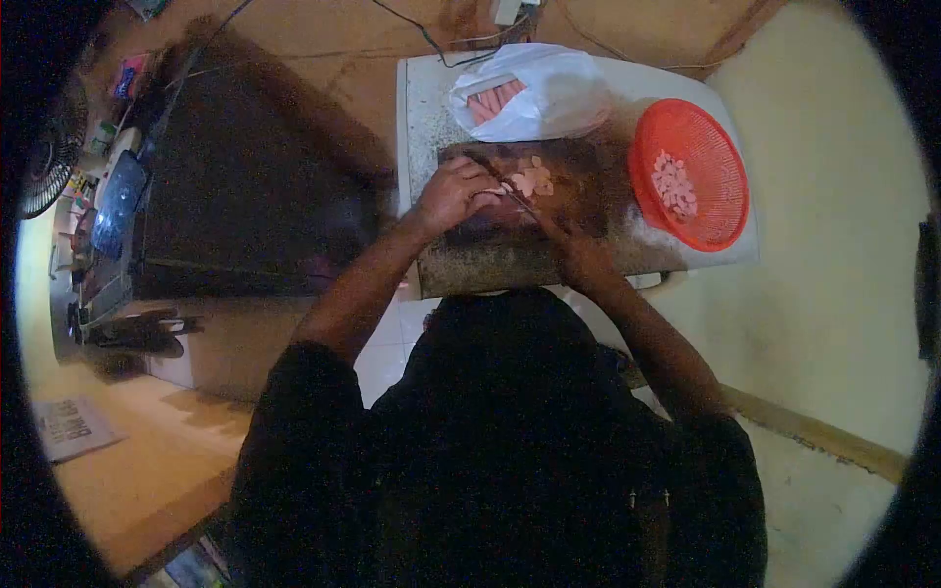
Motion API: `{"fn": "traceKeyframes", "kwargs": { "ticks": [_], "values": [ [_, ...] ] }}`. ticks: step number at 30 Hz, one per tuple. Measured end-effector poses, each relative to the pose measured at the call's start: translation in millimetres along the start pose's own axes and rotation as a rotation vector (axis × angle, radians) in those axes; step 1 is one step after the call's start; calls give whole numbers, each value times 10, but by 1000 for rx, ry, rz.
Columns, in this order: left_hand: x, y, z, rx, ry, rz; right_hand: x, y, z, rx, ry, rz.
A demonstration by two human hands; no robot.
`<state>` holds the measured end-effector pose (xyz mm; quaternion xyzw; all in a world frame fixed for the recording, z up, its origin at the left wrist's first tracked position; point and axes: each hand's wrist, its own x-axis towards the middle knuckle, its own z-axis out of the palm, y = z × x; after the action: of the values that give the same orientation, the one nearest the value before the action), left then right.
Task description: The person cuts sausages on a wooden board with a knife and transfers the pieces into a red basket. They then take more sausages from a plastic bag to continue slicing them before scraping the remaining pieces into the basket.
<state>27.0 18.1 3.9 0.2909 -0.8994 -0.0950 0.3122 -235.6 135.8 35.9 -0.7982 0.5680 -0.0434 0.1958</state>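
On a dark cutting board, my left hand is closed over a pink sausage, its fingers hiding much of it. My right hand grips a knife, whose blade slants up and left beside the sausage and the left fingertips. Just beyond the blade lies a loose pile of pale sausage slices. Behind the board is a white plastic bag with whole sausages showing at its opening. A red plastic basket on the right holds more cut pieces.
The board rests on a worn white table. A large black surface stands to the left, with a fan beyond it. A cable runs behind the bag. The pale wall is close on the right.
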Motion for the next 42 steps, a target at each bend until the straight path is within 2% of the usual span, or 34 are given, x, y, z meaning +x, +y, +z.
{"fn": "traceKeyframes", "kwargs": {
  "ticks": [1, 4, 7, 10, 13, 16, 19, 22, 25, 27, 28, 31, 34, 37, 42],
  "values": [
    [34, 30, -71, 54, -7, 15, 4, -22, -101, 9, -115, 94],
    [0, 37, -275, -127, -329, -140, -81, 124, 37, 1, 65, -46],
    [153, 142, -360, -119, -416, -135, -166, 89, -97, 66, -19, 82],
    [246, 110, -296, -99, -443, -124, -147, 44, -129, -72, 63, -19],
    [248, 88, -290, -118, -461, -120, -148, -223, -496, 52, -170, 198],
    [240, 69, -269, -100, -440, -95, -170, -65, -276, 45, -66, 69],
    [121, -59, -97, -127, -244, 30, -76, 111, 130, -58, 74, -22],
    [107, -72, -95, -117, -318, -24, 3, 55, -68, 66, -51, -27],
    [132, -51, -135, -42, -391, -44, -53, -151, -273, 35, -117, 77],
    [60, -34, -106, -84, -336, -46, -10, -95, -122, -3, -130, 53],
    [57, -60, -111, -96, -304, -44, 43, -68, -87, -25, -129, 35],
    [16, -123, -35, -85, -221, 30, -49, -137, -174, 40, 72, -29],
    [-25, -140, -3, -49, -223, 15, 58, -119, -142, 12, -148, 92],
    [-31, -120, -20, -37, -220, 10, -22, -106, -106, -50, -28, -1],
    [-29, -117, -56, -36, -224, 12, -14, -111, -37, -25, 8, 3]
  ]
}}
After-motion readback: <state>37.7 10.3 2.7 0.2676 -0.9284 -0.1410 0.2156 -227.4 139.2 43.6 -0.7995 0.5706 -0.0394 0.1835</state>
